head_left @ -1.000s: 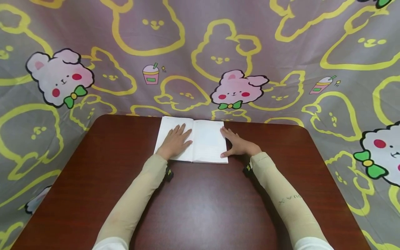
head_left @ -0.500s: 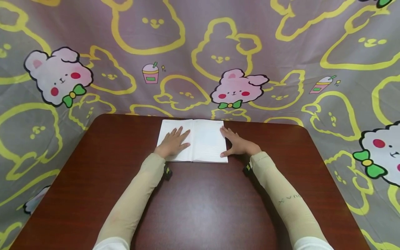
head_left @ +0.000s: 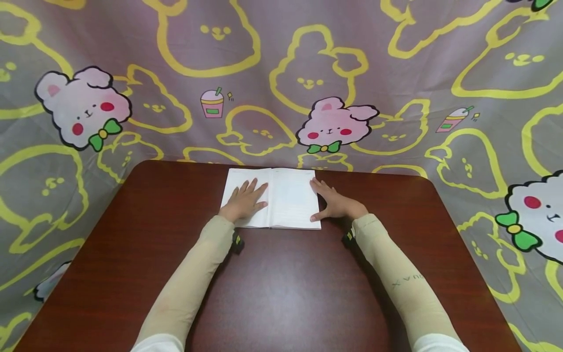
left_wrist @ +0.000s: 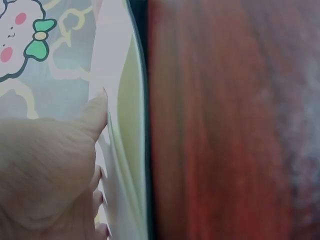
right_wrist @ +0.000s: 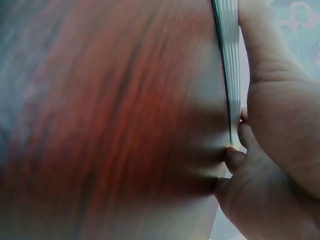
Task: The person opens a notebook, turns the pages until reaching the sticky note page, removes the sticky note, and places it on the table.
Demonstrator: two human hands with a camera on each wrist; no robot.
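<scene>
Patterned curtain [head_left: 246, 93] hanging behind table [head_left: 286, 288]. Open notebook [head_left: 294, 195] lying at frame centre, spine running up-frame between hands; left hand [head_left: 244, 201] resting across left half, right hand [head_left: 336, 203] touching right edge, fingers lying spread.

Beige sleeves [head_left: 176, 288] cover both forearms, meeting white cloth [head_left: 159, 343] higher up; black boxes [head_left: 238, 242] with yellow marks sit at the wrists; dark lettering [head_left: 409, 280] marks the right sleeve [head_left: 422, 310].

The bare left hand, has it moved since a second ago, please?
Yes: the left hand shifted slightly left and away from the brown wooden table's far edge.
</scene>
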